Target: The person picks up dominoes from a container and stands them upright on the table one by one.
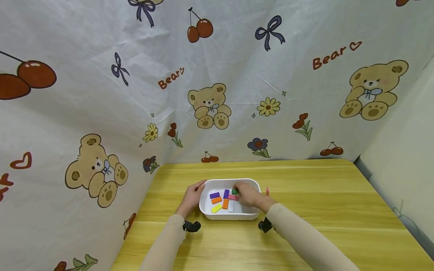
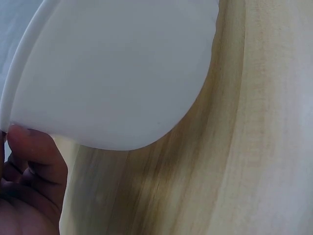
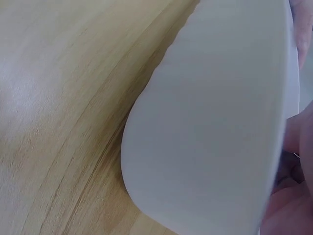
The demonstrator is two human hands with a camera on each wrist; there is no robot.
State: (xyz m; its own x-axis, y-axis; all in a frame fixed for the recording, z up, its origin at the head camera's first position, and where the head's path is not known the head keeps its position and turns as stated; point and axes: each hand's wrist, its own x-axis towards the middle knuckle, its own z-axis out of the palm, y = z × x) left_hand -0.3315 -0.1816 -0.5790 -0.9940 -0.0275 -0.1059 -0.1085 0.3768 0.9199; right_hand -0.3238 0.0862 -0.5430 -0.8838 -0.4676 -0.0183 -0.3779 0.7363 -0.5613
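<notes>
A white plastic basin (image 1: 228,217) stands on the table with small coloured blocks lying inside. At its left end my left hand (image 1: 191,197) grips the rim; in the left wrist view the thumb (image 2: 32,144) presses against the outer wall. My right hand (image 1: 249,195) reaches over the right end into the basin, a green block (image 1: 234,191) at its fingertips. Below that lies a pink block (image 1: 233,197). Left of it are purple (image 1: 214,195), orange (image 1: 216,200) and yellow (image 1: 217,208) blocks, with a white one (image 1: 231,206) near the front wall. The basin wall partly hides the right fingers in the right wrist view.
Just outside the basin's right end, a pink piece (image 1: 267,191) shows behind my right wrist. The wood-grain table (image 1: 318,195) extends on both sides. A printed bear cloth (image 1: 237,139) hangs along the back and left edges.
</notes>
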